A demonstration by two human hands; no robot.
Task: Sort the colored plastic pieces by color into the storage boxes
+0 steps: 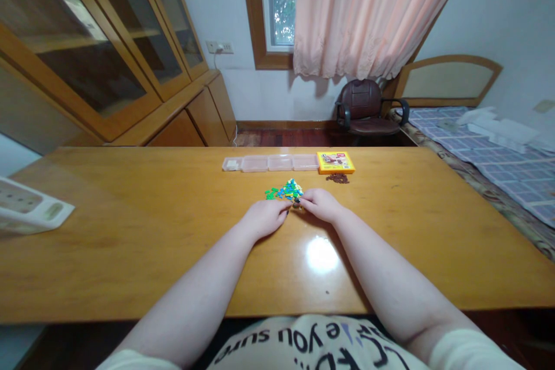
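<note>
A heap of small green, blue, white and yellow toy bricks (pixel 289 188) lies on the table in front of my hands. My left hand (pixel 265 218) rests at the heap's near side, its fingers closed and pointing right. From the other side my right hand (pixel 321 204) meets it, thumb and fingers pinched together. The fingertips of both hands nearly touch, and whatever is between them is too small to make out. Just beyond my right hand is a patch of brown bricks (pixel 337 178).
Clear plastic trays (pixel 280 162) stand in a row behind the heap, ending at a yellow box (pixel 336 162). A white plastic object (pixel 37 206) sits at the table's left edge. One small dark piece (pixel 327 292) lies near the front edge. A chair (pixel 366 107) stands beyond the table (pixel 143 214).
</note>
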